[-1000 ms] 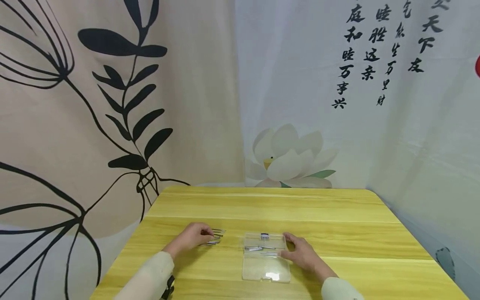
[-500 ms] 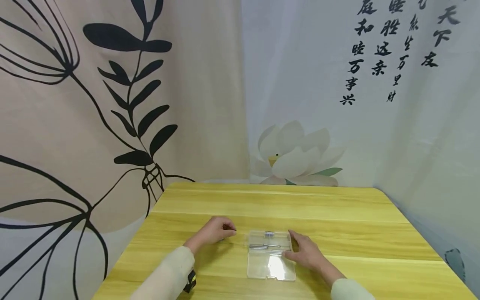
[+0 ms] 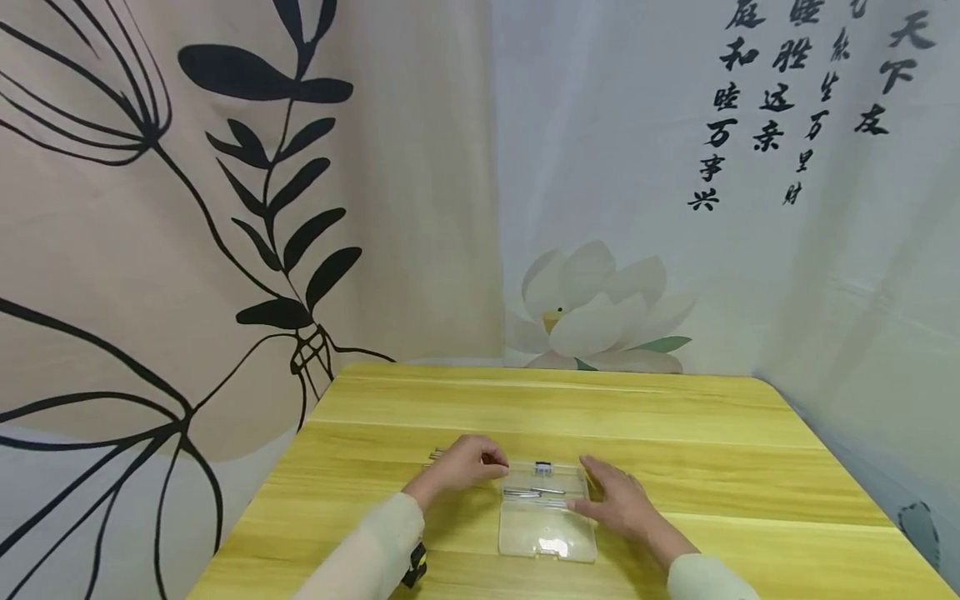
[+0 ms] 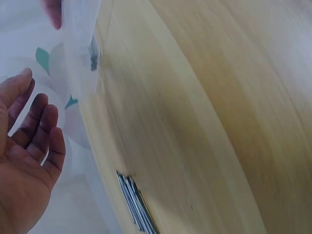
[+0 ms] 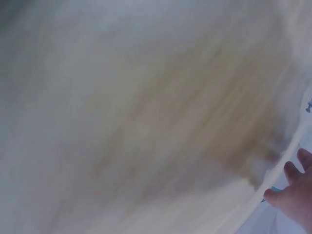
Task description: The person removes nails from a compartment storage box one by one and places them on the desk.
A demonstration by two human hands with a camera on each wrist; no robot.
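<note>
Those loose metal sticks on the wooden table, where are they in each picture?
Head: below the middle; the metal sticks peek out behind the left hand.
Left wrist: at the bottom, just left of the middle.
Right wrist: not seen there.
Shared landmark: the wooden table, blurry in the right wrist view.

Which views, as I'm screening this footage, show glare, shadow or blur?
Head: glare on the clear plastic case; left wrist: soft shadow across the wood-grain tabletop; right wrist: heavy blur over most of the frame, hiding detail.
</note>
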